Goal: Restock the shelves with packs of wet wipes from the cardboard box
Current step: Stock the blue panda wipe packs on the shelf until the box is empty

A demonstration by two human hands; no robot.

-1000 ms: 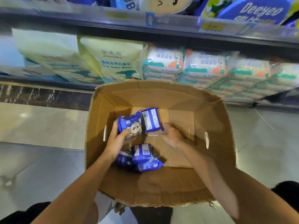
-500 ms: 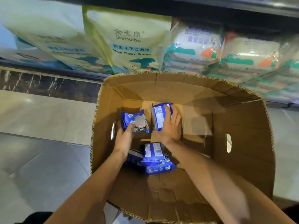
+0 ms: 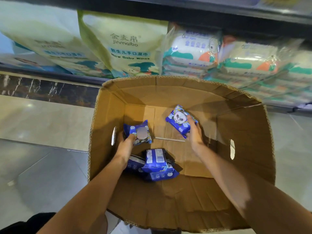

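With the cardboard box (image 3: pixel 182 196) nearly emptied, only a few blue packs of wet wipes remain in it. Left hand (image 3: pixel 125 146), near the box's left wall, has its grip curled round one blue pack (image 3: pixel 137 133), thumb on the pack's face. Right hand (image 3: pixel 194 134), toward the box's far right, has its grip clamped on a second pack (image 3: pixel 179 119), panda print up, tilted and seemingly clear of the box floor. Loose pile of packs (image 3: pixel 157 163) lies on the box floor at the near side, between the forearms; at least two, exact count unclear. Beyond the box's far rim, the shelf (image 3: pixel 50 74) carries large green-and-cream baby-wipe bags (image 3: pixel 125 46) and stacked white wipe packs (image 3: pixel 194 51). Judgement: late stage; two packs in hand not yet shelved, the pile left to fetch after. Where on the shelf the blue packs belong is not visible.
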